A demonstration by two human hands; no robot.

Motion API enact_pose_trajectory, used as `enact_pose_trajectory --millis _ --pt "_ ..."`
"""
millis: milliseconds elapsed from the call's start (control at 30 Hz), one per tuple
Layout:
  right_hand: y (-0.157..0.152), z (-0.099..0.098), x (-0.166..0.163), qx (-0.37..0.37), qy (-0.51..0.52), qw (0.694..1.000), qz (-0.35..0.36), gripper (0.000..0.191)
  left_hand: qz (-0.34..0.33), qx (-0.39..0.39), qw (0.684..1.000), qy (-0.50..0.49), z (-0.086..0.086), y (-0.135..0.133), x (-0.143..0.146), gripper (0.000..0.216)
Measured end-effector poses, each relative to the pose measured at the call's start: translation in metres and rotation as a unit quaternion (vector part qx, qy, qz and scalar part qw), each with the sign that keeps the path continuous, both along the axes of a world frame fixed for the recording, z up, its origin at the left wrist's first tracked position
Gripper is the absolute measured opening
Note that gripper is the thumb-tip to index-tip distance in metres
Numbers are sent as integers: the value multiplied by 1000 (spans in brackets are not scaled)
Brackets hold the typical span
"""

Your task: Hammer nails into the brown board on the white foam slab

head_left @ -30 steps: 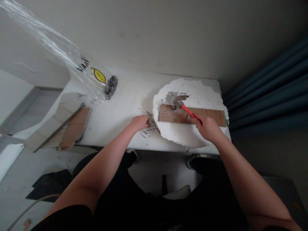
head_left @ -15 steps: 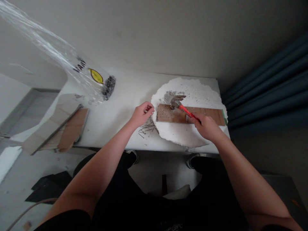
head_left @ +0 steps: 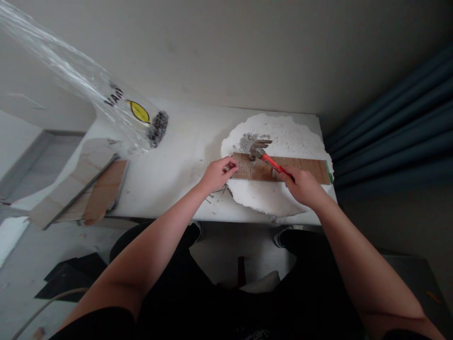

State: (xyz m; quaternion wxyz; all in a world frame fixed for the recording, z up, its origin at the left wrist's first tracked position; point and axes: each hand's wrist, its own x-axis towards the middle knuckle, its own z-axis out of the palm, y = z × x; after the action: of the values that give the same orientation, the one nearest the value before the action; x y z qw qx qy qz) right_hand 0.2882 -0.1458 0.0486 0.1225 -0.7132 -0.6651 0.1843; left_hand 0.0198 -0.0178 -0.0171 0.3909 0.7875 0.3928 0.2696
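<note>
My right hand (head_left: 304, 186) grips a claw hammer (head_left: 272, 164) by its red and black handle. The hammer's metal head rests on or just above a brown wooden board (head_left: 264, 171), near rows of small dark dots at the board's left end. There my left hand (head_left: 217, 174) has its thumb and fingers pinched together over the edge; what they hold, if anything, is too small to make out. Loose nails (head_left: 223, 189) lie on the table, partly hidden by this hand. Under the board is a rough-edged white slab (head_left: 279, 200) with a grey, crumbled patch.
Plastic wrap with a yellow logo (head_left: 139, 112) hangs down to the white table (head_left: 180, 141), dark bits gathered in its end. Broken board pieces (head_left: 104, 189) overhang the table's left edge. A dark blue curtain (head_left: 396, 127) hangs at the right.
My left hand has moved right, from beside the slab to over the board's left end. The hammer and my right hand stay almost in place.
</note>
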Motion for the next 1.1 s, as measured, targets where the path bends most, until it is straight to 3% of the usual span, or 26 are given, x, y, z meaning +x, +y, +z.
enact_pose_trajectory --millis 933,1100 --pt "1 1 -1 2 -4 1000 5 43 -7 22 1000 3 -2 -2 0 13" --pt "-2 8 -5 16 -13 1000 -7 42 -14 50 999 10 -5 -2 0 12"
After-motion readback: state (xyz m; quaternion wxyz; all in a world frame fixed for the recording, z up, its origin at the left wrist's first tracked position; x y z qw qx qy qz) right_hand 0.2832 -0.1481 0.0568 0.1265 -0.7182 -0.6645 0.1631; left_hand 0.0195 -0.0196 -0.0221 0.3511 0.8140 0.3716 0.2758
